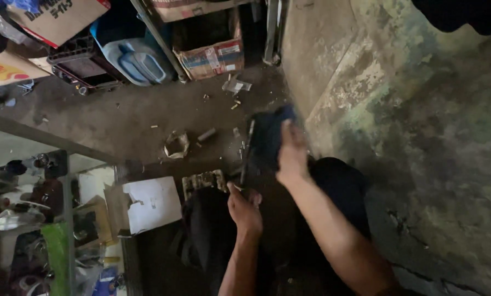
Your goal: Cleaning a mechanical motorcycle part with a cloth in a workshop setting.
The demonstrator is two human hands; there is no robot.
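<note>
Left hand [244, 207] pinches the near end of a thin rod [246, 152], steadying it upright-ish; right hand [292, 153] presses a dark blue cloth [267, 137] against it, fingers wrapped, by the right wall [410, 109].

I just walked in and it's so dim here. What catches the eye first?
Two bare arms reach down in the middle: the right hand presses a dark blue cloth, the left hand grips a thin rod. A stained wall fills the right; a blue jug stands top left.
</note>
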